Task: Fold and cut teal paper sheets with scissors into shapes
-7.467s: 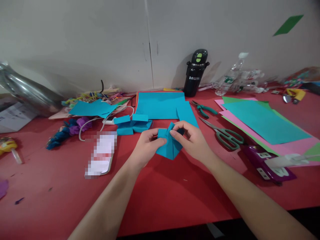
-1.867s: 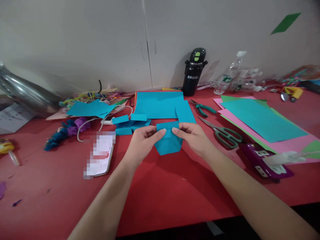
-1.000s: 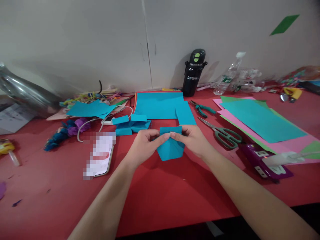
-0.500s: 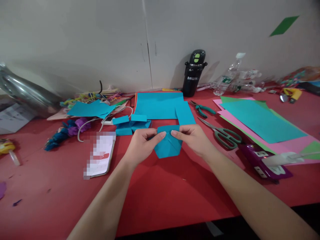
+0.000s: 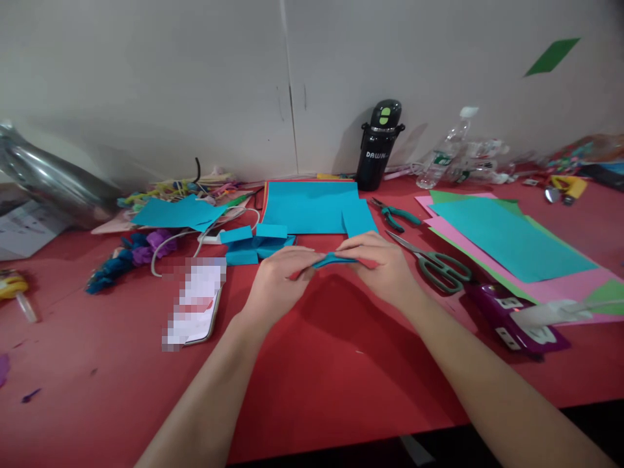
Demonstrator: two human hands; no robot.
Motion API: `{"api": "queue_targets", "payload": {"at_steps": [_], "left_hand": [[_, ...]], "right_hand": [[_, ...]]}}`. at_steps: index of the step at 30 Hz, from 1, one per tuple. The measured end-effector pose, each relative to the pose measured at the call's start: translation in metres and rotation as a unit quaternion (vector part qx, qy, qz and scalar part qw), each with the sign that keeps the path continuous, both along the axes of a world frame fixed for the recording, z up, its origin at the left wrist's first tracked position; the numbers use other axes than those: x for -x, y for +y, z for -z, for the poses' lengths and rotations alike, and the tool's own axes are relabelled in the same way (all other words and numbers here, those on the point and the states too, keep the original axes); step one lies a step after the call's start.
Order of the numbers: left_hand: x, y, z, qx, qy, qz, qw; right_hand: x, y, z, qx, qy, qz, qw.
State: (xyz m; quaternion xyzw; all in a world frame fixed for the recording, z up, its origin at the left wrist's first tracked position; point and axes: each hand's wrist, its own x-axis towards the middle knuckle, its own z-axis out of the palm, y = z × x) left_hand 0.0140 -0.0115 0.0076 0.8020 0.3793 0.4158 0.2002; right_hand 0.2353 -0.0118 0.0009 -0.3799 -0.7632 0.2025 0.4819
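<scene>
A folded piece of blue paper point(image 5: 334, 259) is held above the red table between my two hands and shows nearly edge-on. My left hand point(image 5: 283, 276) closes on its left side, fingers over the top. On the right side my right hand point(image 5: 383, 263) grips it the same way. Much of the paper is hidden by the fingers. Just behind my left hand lies a folded blue paper piece point(image 5: 258, 246) with raised flaps. Flat blue sheets point(image 5: 307, 207) lie farther back.
Right of my hands are scissors point(image 5: 441, 268), pliers point(image 5: 397, 218), a purple power strip point(image 5: 517, 325) and coloured paper point(image 5: 517, 240). A phone point(image 5: 199, 302) lies to the left. A black bottle point(image 5: 379, 146) and a clear plastic bottle point(image 5: 446, 153) stand by the wall.
The blue paper has tipped from facing me to nearly edge-on. My fingers have shifted from a thumb-front pinch to lying over its top edge.
</scene>
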Motion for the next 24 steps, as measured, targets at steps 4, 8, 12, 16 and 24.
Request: {"api": "queue_targets", "payload": {"at_steps": [4, 8, 12, 16, 24], "left_hand": [[0.002, 0.006, 0.004, -0.062, 0.089, -0.002, 0.994], [0.003, 0.007, 0.006, -0.027, 0.159, 0.009, 0.987], [0.001, 0.006, 0.012, 0.007, 0.256, 0.018, 0.967], [0.0, 0.005, 0.016, 0.026, 0.279, 0.043, 0.959], [0.003, 0.006, 0.006, 0.12, 0.206, 0.058, 0.969]], "right_hand": [[-0.003, 0.005, 0.01, -0.066, -0.11, 0.011, 0.992], [-0.003, 0.009, 0.018, -0.066, -0.195, -0.003, 0.979], [-0.001, 0.008, 0.018, 0.011, -0.273, -0.049, 0.961], [-0.001, 0.004, 0.016, 0.067, -0.272, -0.073, 0.957], [-0.001, 0.005, 0.017, 0.113, -0.203, -0.082, 0.969]]}}
